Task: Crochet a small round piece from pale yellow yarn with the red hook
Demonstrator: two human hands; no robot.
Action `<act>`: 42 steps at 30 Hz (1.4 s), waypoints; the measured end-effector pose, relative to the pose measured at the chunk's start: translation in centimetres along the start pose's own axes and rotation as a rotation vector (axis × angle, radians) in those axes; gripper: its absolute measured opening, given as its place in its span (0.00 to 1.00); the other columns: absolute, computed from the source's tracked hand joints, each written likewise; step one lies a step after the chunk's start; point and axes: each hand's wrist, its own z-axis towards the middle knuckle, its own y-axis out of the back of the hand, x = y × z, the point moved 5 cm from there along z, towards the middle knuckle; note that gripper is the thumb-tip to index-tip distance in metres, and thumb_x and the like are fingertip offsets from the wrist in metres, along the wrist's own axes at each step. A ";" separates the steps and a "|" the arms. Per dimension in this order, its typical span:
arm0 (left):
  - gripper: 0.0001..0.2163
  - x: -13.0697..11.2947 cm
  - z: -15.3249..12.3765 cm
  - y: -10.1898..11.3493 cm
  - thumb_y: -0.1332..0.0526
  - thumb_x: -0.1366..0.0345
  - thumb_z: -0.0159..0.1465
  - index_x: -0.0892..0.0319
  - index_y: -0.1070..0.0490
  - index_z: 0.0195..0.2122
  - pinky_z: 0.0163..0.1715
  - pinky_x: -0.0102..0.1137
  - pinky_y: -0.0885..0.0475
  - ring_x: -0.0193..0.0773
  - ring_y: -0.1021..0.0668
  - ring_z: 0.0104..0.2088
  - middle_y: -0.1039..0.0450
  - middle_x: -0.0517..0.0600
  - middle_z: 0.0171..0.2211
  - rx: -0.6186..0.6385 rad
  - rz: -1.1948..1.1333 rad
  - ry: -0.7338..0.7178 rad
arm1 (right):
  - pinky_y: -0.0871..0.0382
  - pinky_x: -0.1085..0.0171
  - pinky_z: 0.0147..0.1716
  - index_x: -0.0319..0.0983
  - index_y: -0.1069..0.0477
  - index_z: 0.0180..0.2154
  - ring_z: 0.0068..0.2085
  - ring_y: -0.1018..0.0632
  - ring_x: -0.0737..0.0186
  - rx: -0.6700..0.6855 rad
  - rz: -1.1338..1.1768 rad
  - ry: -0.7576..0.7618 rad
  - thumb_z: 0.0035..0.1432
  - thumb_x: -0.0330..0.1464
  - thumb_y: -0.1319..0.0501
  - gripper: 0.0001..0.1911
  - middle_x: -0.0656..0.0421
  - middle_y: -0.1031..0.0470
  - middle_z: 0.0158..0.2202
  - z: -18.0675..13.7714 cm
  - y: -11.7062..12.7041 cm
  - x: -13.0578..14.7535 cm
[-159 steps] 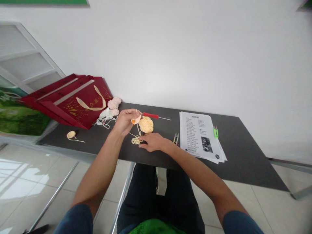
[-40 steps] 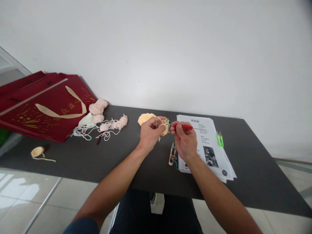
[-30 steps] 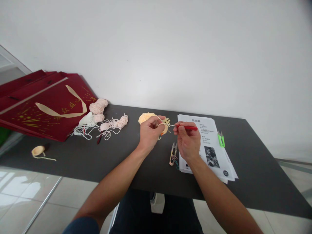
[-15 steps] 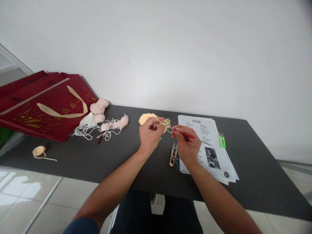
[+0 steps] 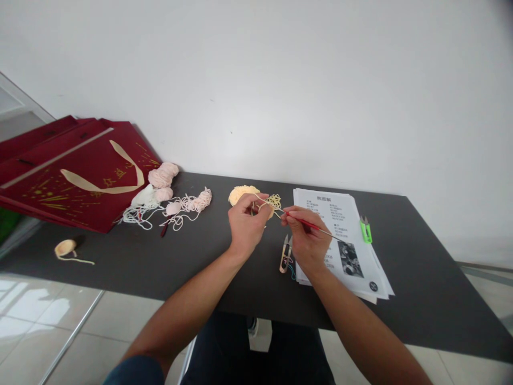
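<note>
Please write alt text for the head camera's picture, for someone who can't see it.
A person's right hand holds a slim red-handled metal tool near pale yellow yarn in the left hand, above a dark flat table bearing white printed paper sheets.

The left grip (image 5: 247, 223) partly hides the yellow yarn ball (image 5: 240, 192); the left edge crops the red bags (image 5: 90, 166); fine print on the sheets (image 5: 348, 214) blurs.
</note>
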 end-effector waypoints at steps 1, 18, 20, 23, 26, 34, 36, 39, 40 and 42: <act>0.07 -0.1 0.0 0.0 0.32 0.69 0.56 0.58 0.18 0.36 0.28 0.26 0.30 0.29 0.27 0.26 0.20 0.48 0.32 -0.007 0.007 -0.002 | 0.19 0.62 0.32 0.45 0.18 0.38 0.33 0.16 0.64 0.005 -0.004 0.000 0.60 0.23 0.31 0.10 0.59 0.16 0.41 0.0 0.0 0.0; 0.10 0.9 0.0 -0.6 0.30 0.68 0.54 0.59 0.18 0.39 0.28 0.26 0.28 0.29 0.26 0.25 0.23 0.45 0.27 0.022 -0.182 0.151 | 0.21 0.62 0.32 0.43 0.21 0.37 0.32 0.18 0.65 -0.066 0.146 -0.242 0.58 0.31 0.28 0.05 0.59 0.16 0.37 0.4 0.6 -2.4; 0.10 0.8 0.0 -0.5 0.30 0.68 0.55 0.59 0.18 0.39 0.27 0.26 0.28 0.29 0.26 0.24 0.23 0.45 0.27 0.021 -0.159 0.138 | 0.22 0.62 0.32 0.43 0.20 0.36 0.32 0.18 0.65 -0.062 0.147 -0.227 0.58 0.30 0.28 0.04 0.59 0.16 0.38 0.4 0.5 -2.3; 0.09 0.6 0.0 -0.4 0.30 0.68 0.55 0.59 0.18 0.38 0.27 0.26 0.28 0.29 0.26 0.24 0.22 0.46 0.28 0.015 -0.121 0.110 | 0.21 0.62 0.32 0.43 0.20 0.37 0.32 0.17 0.65 -0.062 0.126 -0.195 0.58 0.29 0.28 0.04 0.59 0.16 0.38 0.4 0.5 -2.1; 0.08 0.4 0.0 -0.2 0.30 0.68 0.55 0.59 0.18 0.37 0.27 0.26 0.28 0.29 0.26 0.25 0.21 0.47 0.30 0.006 -0.093 0.079 | 0.20 0.62 0.32 0.44 0.19 0.37 0.32 0.17 0.65 -0.063 0.067 -0.151 0.58 0.28 0.29 0.05 0.60 0.16 0.39 0.2 0.3 -1.6; 0.05 0.5 0.2 0.0 0.30 0.69 0.55 0.59 0.19 0.34 0.27 0.26 0.28 0.29 0.27 0.25 0.19 0.48 0.32 -0.026 -0.097 0.065 | 0.16 0.56 0.37 0.47 0.16 0.38 0.36 0.15 0.60 0.020 -0.119 -0.002 0.60 0.28 0.30 0.07 0.58 0.14 0.41 -0.7 0.2 -0.6; 0.08 0.9 0.3 -0.1 0.30 0.69 0.54 0.58 0.18 0.36 0.28 0.26 0.28 0.29 0.26 0.25 0.21 0.46 0.29 -0.030 -0.150 0.095 | 0.16 0.54 0.41 0.49 0.16 0.39 0.39 0.14 0.58 0.065 -0.150 0.036 0.61 0.27 0.31 0.09 0.58 0.13 0.42 -0.9 0.2 -0.7; 0.10 1.4 0.5 -0.2 0.30 0.70 0.53 0.59 0.18 0.37 0.29 0.27 0.27 0.30 0.25 0.25 0.22 0.45 0.28 -0.030 -0.213 0.142 | 0.16 0.52 0.44 0.49 0.16 0.40 0.41 0.14 0.57 0.100 -0.180 0.054 0.61 0.28 0.31 0.10 0.58 0.13 0.44 -1.1 0.3 -1.0; 0.10 1.5 0.5 -0.2 0.30 0.69 0.53 0.59 0.18 0.37 0.29 0.27 0.27 0.30 0.25 0.25 0.22 0.45 0.28 -0.029 -0.222 0.153 | 0.15 0.51 0.44 0.49 0.16 0.40 0.41 0.14 0.57 0.099 -0.180 0.050 0.61 0.28 0.31 0.10 0.58 0.13 0.44 -1.1 0.3 -1.1; 0.10 1.5 0.5 -0.3 0.30 0.69 0.53 0.59 0.18 0.38 0.30 0.27 0.27 0.29 0.25 0.25 0.22 0.45 0.27 -0.026 -0.233 0.165 | 0.16 0.51 0.45 0.49 0.16 0.40 0.40 0.14 0.57 0.081 -0.173 0.026 0.61 0.29 0.31 0.09 0.58 0.13 0.44 -1.2 0.4 -1.1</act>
